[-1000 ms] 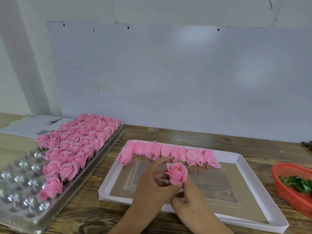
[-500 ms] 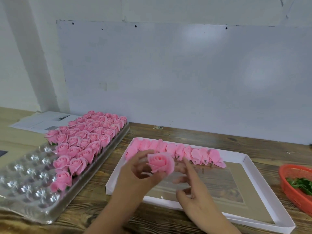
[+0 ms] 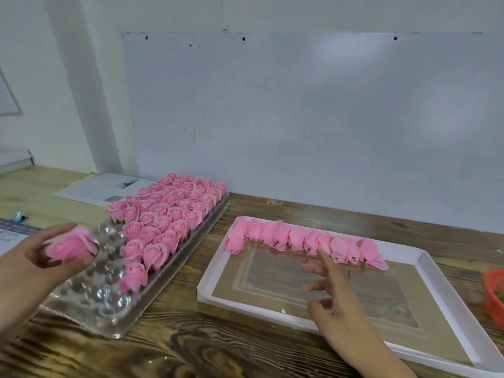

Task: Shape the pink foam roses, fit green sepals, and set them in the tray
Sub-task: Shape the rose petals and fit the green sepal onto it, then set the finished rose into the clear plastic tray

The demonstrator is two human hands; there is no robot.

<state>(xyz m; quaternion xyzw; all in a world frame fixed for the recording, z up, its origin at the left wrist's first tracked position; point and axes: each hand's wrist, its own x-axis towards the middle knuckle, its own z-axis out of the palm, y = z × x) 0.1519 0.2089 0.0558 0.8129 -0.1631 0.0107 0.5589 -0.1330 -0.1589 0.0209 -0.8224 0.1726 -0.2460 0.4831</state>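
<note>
My left hand (image 3: 32,264) grips a shaped pink foam rose (image 3: 71,245) at the left, just over the near empty cups of the clear plastic tray (image 3: 109,304). Several finished pink roses (image 3: 166,214) fill the tray's far part. My right hand (image 3: 335,301) hovers open, fingers spread, above the white shallow box (image 3: 441,301), its index finger close to a row of unshaped pink foam roses (image 3: 305,240) lying along the box's far side. No sepal is visible on the held rose.
A red basket (image 3: 492,293) with green sepals sits at the right edge. Papers (image 3: 101,188) lie behind the clear tray. A white board leans on the wall behind the wooden table (image 3: 218,347).
My left hand has carried the rose from in front of the white box leftward to the clear tray. My right hand let go of it and stays open over the box.
</note>
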